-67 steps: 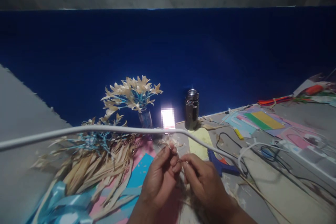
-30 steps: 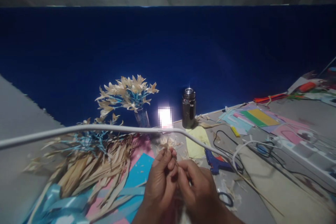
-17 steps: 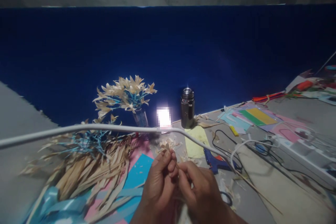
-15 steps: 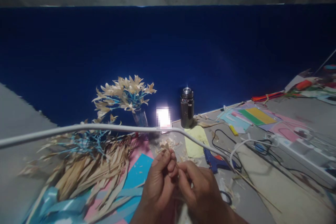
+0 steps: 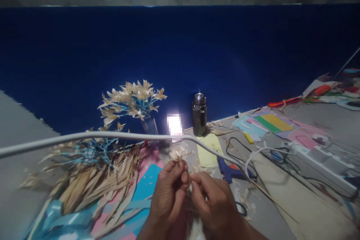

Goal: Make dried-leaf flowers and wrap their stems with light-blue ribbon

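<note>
Left hand (image 5: 169,189) pinches husk (image 5: 180,158) at its 12 o'clock | right hand (image 5: 213,196): grip unclear | likely light, brittle; hold by base

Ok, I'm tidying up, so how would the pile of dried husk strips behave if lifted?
The dried husk strips would probably feel light, being thin and papery. They may be fragile and split when squeezed, since they look dry and creased. With strips lying loose and overlapping, some could slip out.
</note>
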### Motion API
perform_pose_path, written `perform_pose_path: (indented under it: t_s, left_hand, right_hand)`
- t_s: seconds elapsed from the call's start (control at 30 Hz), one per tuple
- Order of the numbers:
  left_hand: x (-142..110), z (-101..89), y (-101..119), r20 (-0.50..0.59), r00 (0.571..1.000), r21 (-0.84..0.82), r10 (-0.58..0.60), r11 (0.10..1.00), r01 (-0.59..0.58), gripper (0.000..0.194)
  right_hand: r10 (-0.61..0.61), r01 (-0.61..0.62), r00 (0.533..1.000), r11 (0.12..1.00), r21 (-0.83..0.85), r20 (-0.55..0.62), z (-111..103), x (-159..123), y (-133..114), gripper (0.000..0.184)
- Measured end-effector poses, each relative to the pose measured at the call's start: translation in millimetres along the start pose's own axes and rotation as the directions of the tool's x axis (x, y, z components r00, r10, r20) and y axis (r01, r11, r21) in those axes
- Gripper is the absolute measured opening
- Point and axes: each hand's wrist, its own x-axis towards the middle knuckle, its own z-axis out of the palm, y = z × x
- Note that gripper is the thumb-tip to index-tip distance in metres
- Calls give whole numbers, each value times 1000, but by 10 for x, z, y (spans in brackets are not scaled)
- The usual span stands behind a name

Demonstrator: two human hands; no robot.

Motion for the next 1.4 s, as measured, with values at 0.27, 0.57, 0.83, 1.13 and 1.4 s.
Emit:
perform_pose_path:
  t_s: [0.27,0.57,0.83,1.13,1.4]
  left_hand:
    - [-8,37,-30,-17,999,30,-42,999,42,43]
    - [-18,43,-72,9,999,68,-39,997,38,40]
    - [-10,-154,-84,267,950,400,161,878,-261,26]
    - [-53,-174,-37,345,912,525,221,760,-383,21]
    - [-120,-158,-51,390,869,502,304,721,-478,16]
  right_hand:
    - [6,-6,997,1000,2,-75,39,-23,34,27]
    - [12,-12,997,1000,-2,-82,51,-54,70,25]
    - [-58,74,993,985,157,-104,65,-128,287,20]
    - [-101,131,975,980,149,-198,89,-164,338,22]
    - [-148,175,970,976,129,-193,21,-170,317,20]
